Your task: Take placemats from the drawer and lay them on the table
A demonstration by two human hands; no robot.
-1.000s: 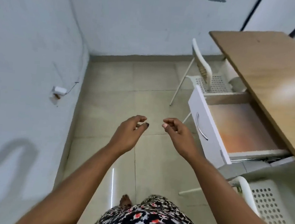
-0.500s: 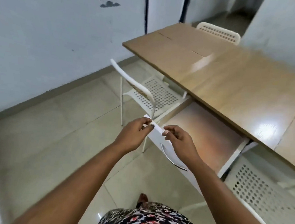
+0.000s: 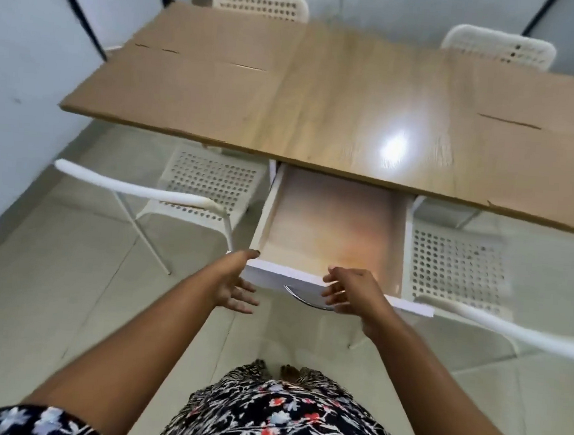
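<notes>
We stand square to the open drawer (image 3: pixel 332 231), which juts toward us from under the near edge of the worktop (image 3: pixel 340 94), and the move ahead turns on one thing: what we want lies forward of and a little below both hands, past the white drawer front (image 3: pixel 284 275). On the drawer floor we see a flat peach-and-orange sheet that fills it from wall to wall; we take it for the placemat (image 3: pixel 340 221), though whether it is one mat or a stack we cannot tell. Its long axis runs away from us, front to back, with the far end tucked beneath the worktop.

Our right hand (image 3: pixel 351 292) is the nearer: its fingers are spread and reach over the front lip beside the curved metal handle (image 3: pixel 303 297), gripping nothing, thumb just above the mat's near edge. Our left hand (image 3: pixel 234 282) hovers open and empty at the drawer's front left corner, outside the box.

In our judgement the next reach goes over the lip and down to the mat's near edge, right hand first. The worktop shows no mats yet
</notes>
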